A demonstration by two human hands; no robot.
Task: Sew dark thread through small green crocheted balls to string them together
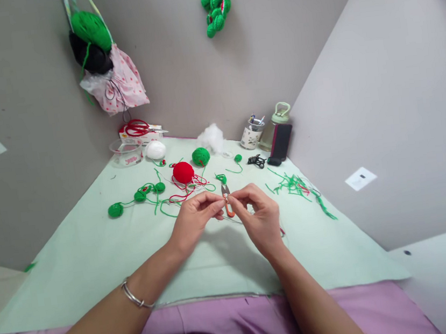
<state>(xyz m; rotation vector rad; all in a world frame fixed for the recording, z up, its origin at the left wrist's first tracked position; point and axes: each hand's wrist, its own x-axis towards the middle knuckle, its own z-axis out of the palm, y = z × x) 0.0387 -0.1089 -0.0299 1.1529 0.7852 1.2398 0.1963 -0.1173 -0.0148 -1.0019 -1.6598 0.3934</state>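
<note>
Over the middle of the table, my left hand (200,216) and my right hand (258,218) meet with fingertips nearly touching. Both are closed in a pinch. A tiny whitish bit shows between the fingertips, too small to name. Just beneath them lie thread snips (230,209) with orange handles and dark blades, partly hidden by the fingers. A small green crocheted piece (221,178) rests at the tips of the blades. Thin pale thread runs on the table close to my right hand. Beyond my left hand sit a red yarn ball (183,173) and a green yarn ball (200,156).
Green crocheted balls (115,210) joined by yarn lie left; green yarn scraps (294,184) lie right. At the back stand a clear plastic tub (127,156), white yarn ball (156,150), white stuffing (212,138), pen cup (252,134), bottle (268,135) and phone (281,142).
</note>
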